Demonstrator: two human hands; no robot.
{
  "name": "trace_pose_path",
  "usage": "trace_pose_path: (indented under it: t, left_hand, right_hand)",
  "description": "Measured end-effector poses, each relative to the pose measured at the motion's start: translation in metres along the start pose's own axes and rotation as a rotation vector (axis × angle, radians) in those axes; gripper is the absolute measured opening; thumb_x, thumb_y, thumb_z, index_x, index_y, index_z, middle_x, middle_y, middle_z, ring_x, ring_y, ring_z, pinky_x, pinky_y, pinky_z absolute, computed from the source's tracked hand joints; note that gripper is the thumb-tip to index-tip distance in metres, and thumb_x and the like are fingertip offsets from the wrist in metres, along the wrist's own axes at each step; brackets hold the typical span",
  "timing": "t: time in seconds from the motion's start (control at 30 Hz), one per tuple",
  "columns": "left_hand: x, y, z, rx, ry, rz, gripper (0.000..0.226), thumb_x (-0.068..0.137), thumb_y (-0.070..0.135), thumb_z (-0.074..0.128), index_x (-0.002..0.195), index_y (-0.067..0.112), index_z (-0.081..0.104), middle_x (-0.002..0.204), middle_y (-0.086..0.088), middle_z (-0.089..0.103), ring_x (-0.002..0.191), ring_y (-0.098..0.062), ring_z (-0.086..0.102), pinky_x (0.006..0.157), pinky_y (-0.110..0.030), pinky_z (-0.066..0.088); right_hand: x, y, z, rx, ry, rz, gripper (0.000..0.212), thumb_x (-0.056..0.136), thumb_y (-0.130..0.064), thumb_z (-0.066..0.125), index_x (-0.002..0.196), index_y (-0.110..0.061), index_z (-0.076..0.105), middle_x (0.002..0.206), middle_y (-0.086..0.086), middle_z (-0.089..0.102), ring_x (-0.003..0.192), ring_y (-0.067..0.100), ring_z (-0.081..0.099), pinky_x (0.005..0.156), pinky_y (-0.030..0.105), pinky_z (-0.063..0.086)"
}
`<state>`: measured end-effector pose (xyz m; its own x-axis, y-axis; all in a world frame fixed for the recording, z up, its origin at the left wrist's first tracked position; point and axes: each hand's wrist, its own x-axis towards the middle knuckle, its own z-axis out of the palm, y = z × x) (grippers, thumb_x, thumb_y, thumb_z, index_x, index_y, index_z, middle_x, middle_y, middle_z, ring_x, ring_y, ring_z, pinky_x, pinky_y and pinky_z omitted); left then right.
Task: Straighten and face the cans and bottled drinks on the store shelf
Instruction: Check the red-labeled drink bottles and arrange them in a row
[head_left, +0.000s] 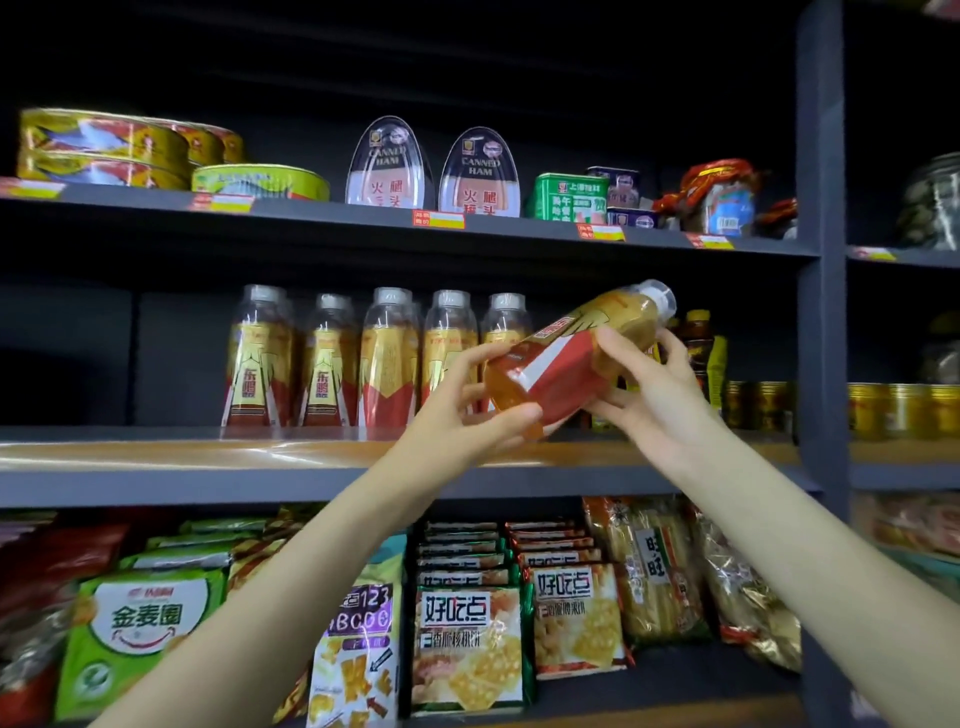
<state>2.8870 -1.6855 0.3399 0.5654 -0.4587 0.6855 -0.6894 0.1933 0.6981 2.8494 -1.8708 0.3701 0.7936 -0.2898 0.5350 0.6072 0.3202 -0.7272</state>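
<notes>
1. A person holds a bottle (574, 364) of amber drink in both hands in front of the middle shelf (311, 467), right of centre in the frame. The bottle lies tilted well off upright, its long axis running from the base at lower left to the white cap at upper right, clear of the shelf board.

2. The left hand (467, 410) takes the base end, thumb curled under the bottom edge and fingers wrapped behind the lower body. The right hand (649, 384) takes the upper body just below the neck, fingers curled round it and one fingertip reaching toward the cap. Both hands are clamped on the bottle; neither is free.

3. A row of matching bottles (374, 358) stands upright on the same shelf, left of and behind the held one, red and gold labels mostly facing out. The nearest of them is partly hidden behind the left hand.

4. Judged from this, the gap the bottle belongs in lies at the right end of that row, behind and below the hands. The move ahead calls for swinging the cap end up to vertical, turning the label outward and setting the base down beside the last standing bottle.
</notes>
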Motion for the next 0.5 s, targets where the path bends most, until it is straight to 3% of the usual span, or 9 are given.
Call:
trace_pose_path:
  t: [0.07,0.13,0.23,0.3,0.37,0.5]
  left_hand:
    - [0.004,0.001,0.000,-0.204,0.020,-0.109,0.062,0.071,0.030,0.074,0.126,0.031,0.045,0.122,-0.010,0.053,0.100,-0.020,0.066,0.078,-0.030,0.056]
    - [0.008,0.000,0.001,-0.203,0.085,-0.125,0.063,0.067,0.028,0.074,0.124,0.024,0.047,0.121,-0.011,0.056,0.098,-0.022,0.067,0.075,-0.030,0.057]
    - [0.011,0.000,0.002,0.230,0.179,0.075,0.061,0.065,0.030,0.078,0.119,0.026,0.049,0.113,0.011,0.057,0.104,-0.002,0.058,0.078,-0.024,0.055]
    - [0.011,0.000,0.000,0.490,0.182,0.234,0.062,0.066,0.026,0.080,0.117,0.032,0.045,0.113,0.020,0.051,0.106,0.010,0.050,0.080,-0.015,0.052]
    - [0.012,0.000,-0.003,0.659,0.159,0.353,0.066,0.067,0.026,0.080,0.121,0.035,0.043,0.120,0.017,0.047,0.113,0.005,0.046,0.085,-0.012,0.049]
    - [0.017,0.000,-0.007,0.784,0.120,0.450,0.068,0.070,0.027,0.078,0.130,0.030,0.045,0.131,0.013,0.045,0.124,-0.002,0.040,0.097,-0.024,0.042]
  right_hand:
    - [0.000,-0.002,-0.001,-0.059,-0.042,-0.063,0.084,0.078,-0.013,0.072,0.144,-0.033,0.024,0.119,0.006,0.060,0.102,0.027,0.066,0.088,0.046,0.054]
    - [0.002,-0.003,-0.003,-0.079,-0.093,-0.079,0.084,0.077,-0.013,0.071,0.143,-0.035,0.025,0.122,0.006,0.060,0.105,0.024,0.066,0.087,0.043,0.055]
    - [0.005,-0.007,-0.004,-0.041,-0.141,0.021,0.066,0.084,-0.013,0.065,0.140,-0.029,0.033,0.121,0.009,0.060,0.106,0.025,0.064,0.085,0.042,0.055]
    - [0.008,-0.006,-0.005,-0.010,-0.165,0.164,0.063,0.082,-0.019,0.067,0.136,-0.027,0.037,0.120,0.014,0.060,0.106,0.032,0.063,0.083,0.048,0.055]
    - [0.009,-0.001,-0.008,0.050,-0.162,0.278,0.065,0.072,-0.024,0.072,0.130,-0.019,0.043,0.119,0.021,0.060,0.107,0.038,0.062,0.084,0.053,0.054]
    - [0.012,0.005,-0.009,0.196,-0.125,0.301,0.060,0.066,-0.025,0.074,0.119,-0.011,0.048,0.114,0.022,0.063,0.104,0.037,0.063,0.082,0.052,0.054]
